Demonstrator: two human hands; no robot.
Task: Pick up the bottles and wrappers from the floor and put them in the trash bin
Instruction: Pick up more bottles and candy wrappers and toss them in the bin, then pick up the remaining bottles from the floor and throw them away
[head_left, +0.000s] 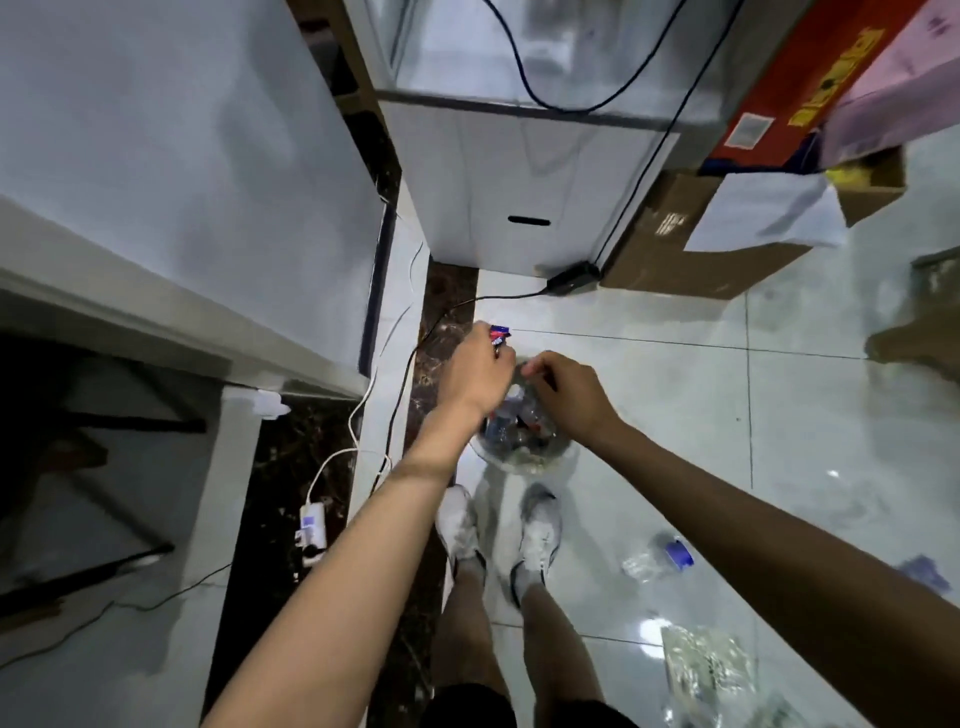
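Both my hands hover over the trash bin (519, 460), a small round bin on the floor just ahead of my shoes, with bottles and wrappers inside. My left hand (475, 371) is shut on a red and blue wrapper (497, 335) above the bin's far left rim. My right hand (563, 389) has its fingers curled over the bin's opening; whether anything is in it is hidden. On the tiles to my right lie a crushed clear bottle with a blue label (660, 558), a clear plastic wrapper (709, 670) and a small blue wrapper (927, 571).
A white cabinet (182, 171) stands at left, a white appliance (514, 187) straight ahead. Cardboard boxes (691, 249) are stacked at the back right. Black and white cables (395, 410) and a power strip (311, 530) run along the dark floor strip at left.
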